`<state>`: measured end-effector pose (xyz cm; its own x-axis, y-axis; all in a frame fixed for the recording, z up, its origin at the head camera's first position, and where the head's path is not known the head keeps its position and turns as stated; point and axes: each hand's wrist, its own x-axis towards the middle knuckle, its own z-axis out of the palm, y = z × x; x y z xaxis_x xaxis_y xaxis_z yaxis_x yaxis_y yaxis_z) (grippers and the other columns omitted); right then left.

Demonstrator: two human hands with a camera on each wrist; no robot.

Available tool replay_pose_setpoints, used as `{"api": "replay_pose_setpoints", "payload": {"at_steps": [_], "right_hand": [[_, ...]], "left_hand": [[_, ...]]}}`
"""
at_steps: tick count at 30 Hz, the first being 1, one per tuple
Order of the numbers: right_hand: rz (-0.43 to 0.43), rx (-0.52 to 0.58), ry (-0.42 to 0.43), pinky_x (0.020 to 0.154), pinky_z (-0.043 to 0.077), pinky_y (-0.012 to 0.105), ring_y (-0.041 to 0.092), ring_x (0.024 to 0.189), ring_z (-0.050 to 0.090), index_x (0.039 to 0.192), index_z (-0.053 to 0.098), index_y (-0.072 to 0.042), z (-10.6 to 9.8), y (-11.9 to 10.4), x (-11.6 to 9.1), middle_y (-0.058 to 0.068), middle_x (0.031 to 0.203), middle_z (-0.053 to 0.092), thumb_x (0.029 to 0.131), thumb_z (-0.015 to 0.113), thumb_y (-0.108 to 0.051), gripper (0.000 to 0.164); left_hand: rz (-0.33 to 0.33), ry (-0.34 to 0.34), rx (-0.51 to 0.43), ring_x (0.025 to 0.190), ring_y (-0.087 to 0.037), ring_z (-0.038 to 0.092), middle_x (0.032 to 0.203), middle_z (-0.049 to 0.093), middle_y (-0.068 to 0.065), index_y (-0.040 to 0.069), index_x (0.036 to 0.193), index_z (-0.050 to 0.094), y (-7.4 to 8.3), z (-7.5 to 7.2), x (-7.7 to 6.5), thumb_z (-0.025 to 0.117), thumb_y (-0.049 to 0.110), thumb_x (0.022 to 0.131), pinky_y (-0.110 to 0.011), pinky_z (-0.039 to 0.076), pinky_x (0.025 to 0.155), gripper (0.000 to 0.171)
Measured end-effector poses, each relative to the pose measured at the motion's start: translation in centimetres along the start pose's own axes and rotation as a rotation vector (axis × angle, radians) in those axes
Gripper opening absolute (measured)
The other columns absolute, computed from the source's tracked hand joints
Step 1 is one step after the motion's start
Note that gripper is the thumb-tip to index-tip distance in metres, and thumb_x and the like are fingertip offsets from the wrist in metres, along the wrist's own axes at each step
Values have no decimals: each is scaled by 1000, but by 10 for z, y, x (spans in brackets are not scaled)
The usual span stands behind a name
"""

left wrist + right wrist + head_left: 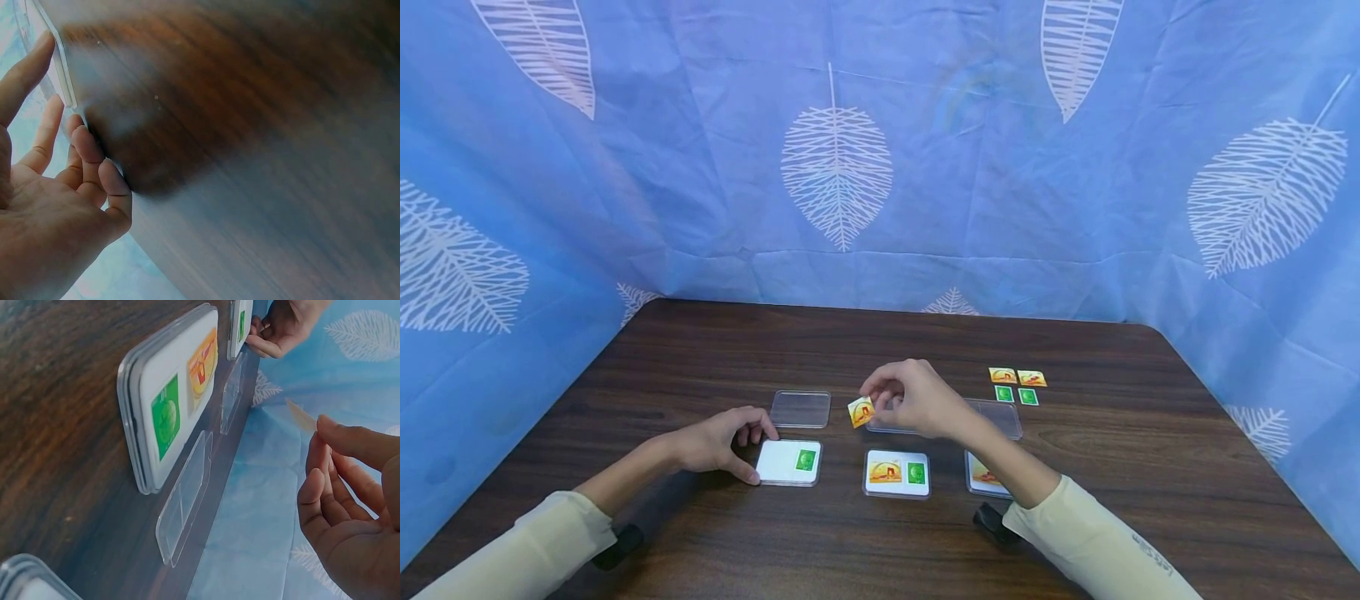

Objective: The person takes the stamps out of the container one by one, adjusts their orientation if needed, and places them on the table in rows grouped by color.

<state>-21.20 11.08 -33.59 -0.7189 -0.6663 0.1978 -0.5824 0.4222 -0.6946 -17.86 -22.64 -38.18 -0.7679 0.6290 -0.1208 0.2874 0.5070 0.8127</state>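
Note:
In the head view my right hand [925, 400] pinches an orange-and-yellow stamp [861, 412] between thumb and fingertips, above the table. The right wrist view has this stamp [301, 416] nearly edge-on at the fingertips of the right hand [350, 506]. My left hand [718, 442] holds the left end of a clear plastic case [778, 462], thumb at the near corner and forefinger at the far one. On the case's white face, a green stamp [806, 460] lies toward the right. In the left wrist view, thumb and forefinger of the left hand [56, 206] touch the case's edge [65, 75].
A middle case [897, 492] bears an orange stamp and a green one. The right forearm partly covers another case [981, 477]. Clear lids [801, 409] lie behind the cases. Two orange stamps [1002, 376] and two green stamps [1004, 394] lie at the back right.

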Motion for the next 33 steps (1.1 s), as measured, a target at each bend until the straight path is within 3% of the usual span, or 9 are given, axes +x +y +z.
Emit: {"api": "replay_pose_setpoints", "payload": {"at_steps": [33], "right_hand": [[53, 84, 34, 60, 42, 21, 15, 74, 58, 106, 75, -2, -16, 14, -21, 6, 91, 70, 87, 77, 6, 21]], "left_hand": [[-1, 1, -3, 90, -24, 39, 102, 45, -7, -1, 119, 60, 0, -1, 0, 87, 1, 80, -31, 33, 75, 47]]}}
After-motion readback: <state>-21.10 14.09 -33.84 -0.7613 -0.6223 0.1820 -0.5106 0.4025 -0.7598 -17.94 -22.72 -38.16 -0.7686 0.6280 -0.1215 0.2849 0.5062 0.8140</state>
